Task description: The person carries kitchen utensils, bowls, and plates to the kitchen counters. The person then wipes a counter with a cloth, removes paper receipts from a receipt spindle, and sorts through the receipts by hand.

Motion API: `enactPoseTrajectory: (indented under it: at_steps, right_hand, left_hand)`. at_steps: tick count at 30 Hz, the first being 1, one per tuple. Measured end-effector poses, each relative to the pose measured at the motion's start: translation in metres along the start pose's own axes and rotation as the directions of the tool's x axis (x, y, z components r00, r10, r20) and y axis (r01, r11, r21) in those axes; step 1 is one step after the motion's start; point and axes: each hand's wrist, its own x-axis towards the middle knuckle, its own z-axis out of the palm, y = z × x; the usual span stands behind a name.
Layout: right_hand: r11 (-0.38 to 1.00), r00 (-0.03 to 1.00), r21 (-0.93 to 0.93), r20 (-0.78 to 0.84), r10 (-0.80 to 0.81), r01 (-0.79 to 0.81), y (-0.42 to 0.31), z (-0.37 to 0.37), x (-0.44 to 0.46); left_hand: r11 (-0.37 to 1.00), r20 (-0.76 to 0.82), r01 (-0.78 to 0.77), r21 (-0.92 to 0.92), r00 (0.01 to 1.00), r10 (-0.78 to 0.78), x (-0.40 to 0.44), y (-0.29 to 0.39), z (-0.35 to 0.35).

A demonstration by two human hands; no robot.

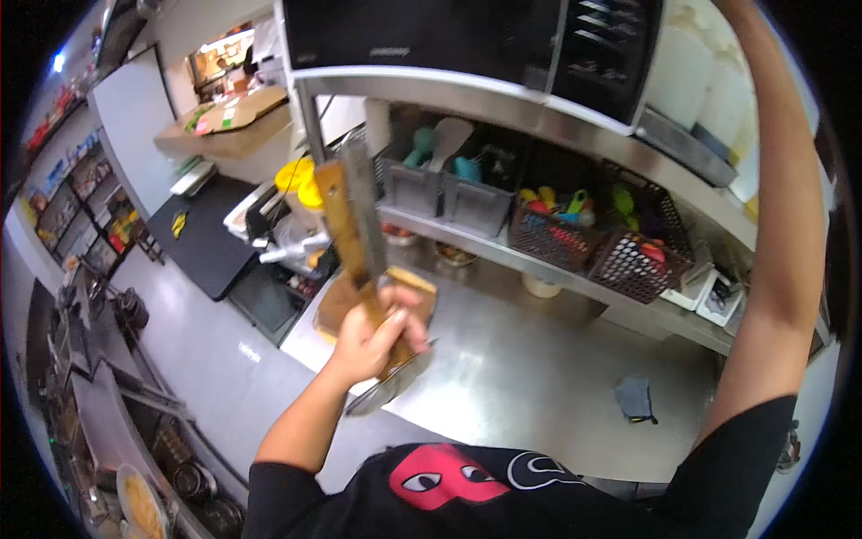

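Observation:
My left hand (382, 332) is closed around a wooden-handled strainer (339, 216), held over the left part of the steel counter. Its long handle points up and away from me, and a round mesh end shows below my fist. Whether a second utensil is in the same grip I cannot make out. Behind the hand lies a brown wooden board (346, 305). My right arm (786, 225) reaches up along the right side past the top edge, so that hand is out of sight.
A black microwave (431, 36) sits on the upper shelf. Below it are grey bins (413, 187) of utensils and brown baskets (552, 238). A grey cloth (635, 400) lies on the steel counter (521, 377). To the left are yellow-lidded containers (301, 184) and a black table (202, 234).

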Motion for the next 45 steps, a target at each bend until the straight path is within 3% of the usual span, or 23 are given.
enactPoseTrajectory:
  at_steps: [3,6,7,8,10,13,14,16,18,24,26,28,31,32,33,34,36,38,39,41,42,43,45]
  right_hand:
    - [0.951,0.999,0.31,-0.03,-0.016,0.025,-0.06,-0.049,-0.068]
    - [0.867,0.955,0.456,0.286,0.073,-0.202,-0.13,-0.093,-0.15]
    - [0.837,0.816,0.389,0.567,0.112,-0.385,-0.158,-0.111,-0.172]
    - [0.811,0.76,0.373,0.637,0.13,-0.451,-0.185,-0.115,-0.198]
    - [0.673,0.533,0.252,0.809,0.247,-0.695,-0.232,-0.123,-0.246]
    - [0.461,0.322,0.117,0.859,0.398,-0.88,-0.297,-0.129,-0.288]
    - [0.448,0.33,0.106,0.824,0.46,-0.888,-0.313,-0.128,-0.297]
    - [0.448,0.268,-0.027,0.768,0.581,-0.893,-0.336,-0.133,-0.307]
    - [0.431,0.235,-0.156,0.652,0.721,-0.889,-0.358,-0.149,-0.306]
    - [0.364,0.109,-0.522,0.456,0.883,-0.771,-0.391,-0.209,-0.315]
    - [0.379,0.228,-0.592,0.316,0.921,-0.712,-0.4,-0.238,-0.308]
    - [0.381,0.332,-0.67,0.207,0.92,-0.637,-0.41,-0.271,-0.305]
    - [0.288,0.367,-0.763,0.072,0.927,-0.578,-0.422,-0.316,-0.301]
    - [0.23,0.374,-0.802,0.009,0.927,-0.552,-0.426,-0.335,-0.303]
    - [0.179,0.383,-0.842,-0.035,0.923,-0.509,-0.432,-0.355,-0.309]
    - [0.177,0.49,-0.878,-0.073,0.869,-0.446,-0.443,-0.371,-0.297]
    - [-0.027,0.486,-0.92,-0.232,0.843,-0.392,-0.468,-0.408,-0.287]
    - [-0.227,0.498,-0.895,-0.408,0.765,-0.385,-0.505,-0.452,-0.276]
    - [-0.299,0.508,-0.875,-0.468,0.723,-0.381,-0.518,-0.473,-0.271]
    - [-0.499,0.429,-0.739,-0.671,0.604,-0.454,-0.553,-0.521,-0.264]
    - [-0.457,0.491,-0.734,-0.678,0.547,-0.503,-0.584,-0.536,-0.248]
    - [-0.509,0.527,-0.698,-0.715,0.458,-0.504,-0.612,-0.544,-0.235]
    - [-0.689,0.498,-0.574,-0.796,0.344,-0.442,-0.658,-0.544,-0.196]
  left_hand:
    - [0.988,0.121,0.071,-0.139,0.991,-0.054,0.021,-0.008,-0.011]
    - [0.947,0.281,0.186,-0.261,0.953,-0.11,0.037,-0.01,-0.017]
    - [0.939,0.341,0.203,-0.279,0.935,-0.1,0.04,-0.012,-0.02]
    - [0.928,0.402,0.222,-0.298,0.911,-0.089,0.045,-0.015,-0.02]
    - [0.929,0.356,0.217,-0.3,0.929,-0.102,0.048,-0.012,-0.016]
    - [0.966,0.342,0.15,-0.212,0.937,-0.071,0.049,-0.017,-0.007]
    - [0.978,0.354,0.097,-0.183,0.935,-0.026,0.051,-0.023,-0.003]
    - [0.965,0.345,0.169,-0.202,0.934,-0.091,0.049,-0.04,0.011]
    - [0.902,0.432,0.231,-0.364,0.9,-0.056,0.039,-0.054,0.03]
    - [0.938,0.695,0.192,-0.289,0.716,0.068,-0.012,-0.043,0.088]
    - [0.92,0.746,0.176,-0.35,0.647,0.16,-0.035,-0.043,0.11]
    - [0.937,0.854,0.216,-0.273,0.502,0.133,-0.06,-0.027,0.125]
    - [0.934,0.935,0.24,-0.265,0.301,0.188,-0.098,-0.012,0.157]
    - [0.947,0.94,0.178,-0.267,0.267,0.215,-0.11,-0.013,0.168]
    - [0.951,0.931,0.129,-0.281,0.278,0.238,-0.126,-0.016,0.181]
    - [0.915,0.932,0.221,-0.337,0.213,0.292,-0.142,-0.013,0.189]
    - [0.917,0.931,0.21,-0.339,0.212,0.296,-0.168,-0.02,0.202]
    - [0.875,0.913,0.262,-0.406,0.138,0.383,-0.191,-0.029,0.214]
    - [0.878,0.918,0.268,-0.397,0.119,0.379,-0.202,-0.025,0.216]
    - [0.881,0.922,0.276,-0.384,0.062,0.382,-0.217,-0.026,0.219]
    - [0.88,0.92,0.285,-0.381,0.019,0.392,-0.218,-0.036,0.228]
    - [0.878,0.916,0.295,-0.378,-0.022,0.401,-0.22,-0.046,0.237]
    - [0.877,0.925,0.353,-0.327,-0.071,0.374,-0.225,-0.059,0.255]
